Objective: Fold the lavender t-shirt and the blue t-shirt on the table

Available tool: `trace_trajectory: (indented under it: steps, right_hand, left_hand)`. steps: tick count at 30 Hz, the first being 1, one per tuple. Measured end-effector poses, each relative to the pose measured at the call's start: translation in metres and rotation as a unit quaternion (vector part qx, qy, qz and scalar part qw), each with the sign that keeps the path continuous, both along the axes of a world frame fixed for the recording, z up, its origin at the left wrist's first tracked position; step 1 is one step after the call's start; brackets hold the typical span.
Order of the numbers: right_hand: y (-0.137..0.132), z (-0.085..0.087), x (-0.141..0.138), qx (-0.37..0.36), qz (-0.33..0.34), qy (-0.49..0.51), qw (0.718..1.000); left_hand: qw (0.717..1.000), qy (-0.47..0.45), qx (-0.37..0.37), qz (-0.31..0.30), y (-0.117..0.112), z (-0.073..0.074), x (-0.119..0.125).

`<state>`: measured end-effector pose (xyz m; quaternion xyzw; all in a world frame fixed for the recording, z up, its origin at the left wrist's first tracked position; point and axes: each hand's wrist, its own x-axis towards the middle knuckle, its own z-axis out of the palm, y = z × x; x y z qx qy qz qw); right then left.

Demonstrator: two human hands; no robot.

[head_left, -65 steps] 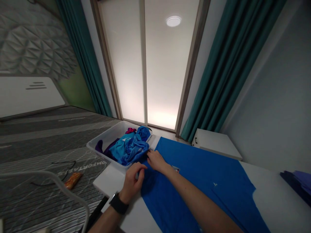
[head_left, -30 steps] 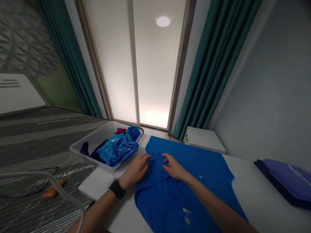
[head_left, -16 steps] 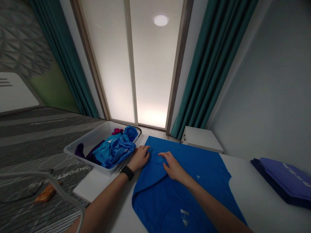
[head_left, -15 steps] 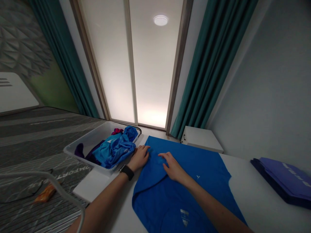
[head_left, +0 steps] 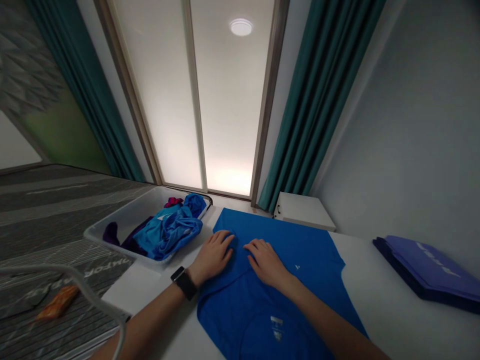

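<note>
left hand was loosely open, over the left edge | right hand was open, palm down, farther in | blue shirt lay spread beneath both, on the white counter | long axis was unclear, near end out of view

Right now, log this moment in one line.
left hand: on blue shirt | right hand: on blue shirt | bin with clothes: left of shirt | folded clothes: right

Left fingers have seemingly moved farther onto the shirt.
</note>
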<state>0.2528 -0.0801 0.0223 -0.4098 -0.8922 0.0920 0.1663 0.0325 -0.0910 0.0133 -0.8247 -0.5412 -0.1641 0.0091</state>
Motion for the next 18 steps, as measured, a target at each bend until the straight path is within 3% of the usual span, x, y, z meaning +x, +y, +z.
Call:
trace_trajectory:
  steps: [6, 12, 18]
  right_hand:
    - [-0.007, -0.006, 0.046, -0.004, -0.104, -0.064, 0.993]
    - [-0.018, -0.018, 0.114, -0.048, -0.238, -0.119, 0.963]
    - [-0.037, -0.035, 0.140, -0.066, -0.261, -0.119, 0.956]
  left_hand:
    - [0.997, 0.053, -0.021, -0.043, -0.032, -0.009, 0.020]
    - [0.998, 0.040, 0.002, -0.038, -0.028, -0.030, 0.018]
    - [0.997, 0.049, 0.010, -0.056, -0.026, -0.033, 0.016]
